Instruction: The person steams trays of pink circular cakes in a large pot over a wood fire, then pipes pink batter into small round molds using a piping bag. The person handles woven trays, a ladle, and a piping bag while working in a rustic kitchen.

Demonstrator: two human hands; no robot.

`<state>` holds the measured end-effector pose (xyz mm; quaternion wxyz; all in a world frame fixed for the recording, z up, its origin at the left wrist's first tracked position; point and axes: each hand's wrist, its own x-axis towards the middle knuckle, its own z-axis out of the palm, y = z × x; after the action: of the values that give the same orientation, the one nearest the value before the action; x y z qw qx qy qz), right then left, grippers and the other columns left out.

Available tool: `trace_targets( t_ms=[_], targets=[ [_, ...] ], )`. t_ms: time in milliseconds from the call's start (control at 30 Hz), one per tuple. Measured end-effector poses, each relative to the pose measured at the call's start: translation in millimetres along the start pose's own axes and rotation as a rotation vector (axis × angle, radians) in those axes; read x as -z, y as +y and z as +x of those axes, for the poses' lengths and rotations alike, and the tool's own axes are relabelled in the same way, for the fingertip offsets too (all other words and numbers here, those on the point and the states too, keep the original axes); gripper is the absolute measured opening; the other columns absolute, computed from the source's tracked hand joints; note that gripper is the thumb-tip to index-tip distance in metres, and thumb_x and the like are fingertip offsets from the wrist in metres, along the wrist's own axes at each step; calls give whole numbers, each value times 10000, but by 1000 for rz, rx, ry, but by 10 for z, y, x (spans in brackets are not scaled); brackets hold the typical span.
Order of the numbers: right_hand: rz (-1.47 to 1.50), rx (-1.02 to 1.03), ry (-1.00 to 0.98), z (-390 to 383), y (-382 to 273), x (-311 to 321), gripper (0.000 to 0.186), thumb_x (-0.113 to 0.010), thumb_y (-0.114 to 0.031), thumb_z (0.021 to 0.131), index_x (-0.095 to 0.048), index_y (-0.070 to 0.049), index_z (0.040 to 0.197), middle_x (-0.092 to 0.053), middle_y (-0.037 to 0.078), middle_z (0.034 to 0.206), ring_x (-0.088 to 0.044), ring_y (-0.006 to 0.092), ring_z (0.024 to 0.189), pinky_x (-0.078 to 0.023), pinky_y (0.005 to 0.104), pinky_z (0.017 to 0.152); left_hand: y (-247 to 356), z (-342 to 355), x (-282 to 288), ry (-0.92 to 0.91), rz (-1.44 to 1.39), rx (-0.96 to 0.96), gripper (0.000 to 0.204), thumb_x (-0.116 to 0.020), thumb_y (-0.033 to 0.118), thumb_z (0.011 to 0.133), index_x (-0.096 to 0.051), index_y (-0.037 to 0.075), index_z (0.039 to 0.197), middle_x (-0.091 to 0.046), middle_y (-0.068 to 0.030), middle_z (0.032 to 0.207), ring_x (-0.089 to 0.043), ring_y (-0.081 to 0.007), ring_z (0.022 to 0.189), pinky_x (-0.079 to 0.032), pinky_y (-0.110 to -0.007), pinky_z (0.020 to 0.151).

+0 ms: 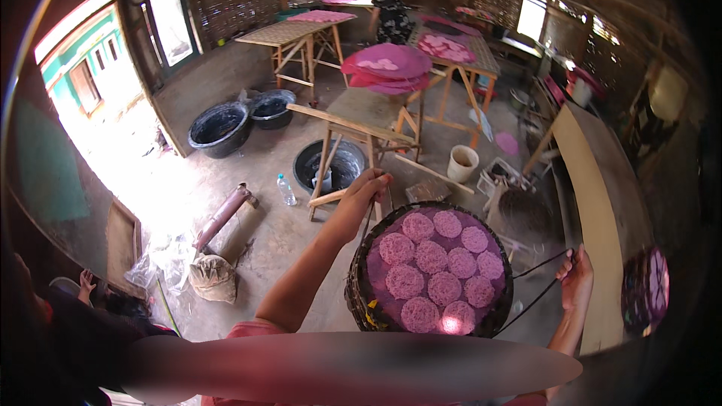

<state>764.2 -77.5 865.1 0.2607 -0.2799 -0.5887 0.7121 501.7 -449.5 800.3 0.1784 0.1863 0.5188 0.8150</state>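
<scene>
A round, dark-rimmed basket (353,286) hangs in front of me, a little right of the middle. Inside, on a pink lining, lie several pink, round cakes of tangled strands (431,257). My left hand (368,186) is closed around a dark cord (368,219) above the far left rim. My right hand (577,278) grips the other cord loop (535,298), which stretches taut from the basket's right side. A small yellow thing (374,314) shows at the near left rim. What bears the basket's underside is hidden.
Beyond the basket stand a wooden trestle (368,109) with pink round trays (387,68), a black basin (338,162) and a white bucket (462,163). A bottle (286,190) and sack (213,278) are at left. A long board (594,233) flanks my right. Another person (391,15) stands far back.
</scene>
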Motion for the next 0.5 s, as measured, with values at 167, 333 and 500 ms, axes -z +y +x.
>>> trace_targets(
  t_ms=[167,333,500],
  targets=[
    [78,28,-224,504,511,440,301,-498,-391,930,-515,-92,899,-376,-39,603,-365,75,547,-314,233,536,-734,-126,-339,131,54,-82,225,-461,246,932,-550,40,913,-418,23,754,-389,-81,702,-324,-222,663],
    [167,204,-381,1089,1334,522,332,-459,-389,952,-532,-65,974,-388,-40,685,-348,63,540,-310,222,508,-1384,70,-1,22,70,-308,238,-476,250,918,-553,28,956,-429,31,755,-400,-87,701,-331,-236,658],
    [226,298,-408,2250,2683,415,369,-453,-414,952,-537,-59,1006,-389,-36,688,-325,32,521,-252,176,444,-2360,645,555,63,178,-463,218,-511,251,904,-567,40,906,-439,30,757,-409,-85,671,-334,-236,612]
  ],
)
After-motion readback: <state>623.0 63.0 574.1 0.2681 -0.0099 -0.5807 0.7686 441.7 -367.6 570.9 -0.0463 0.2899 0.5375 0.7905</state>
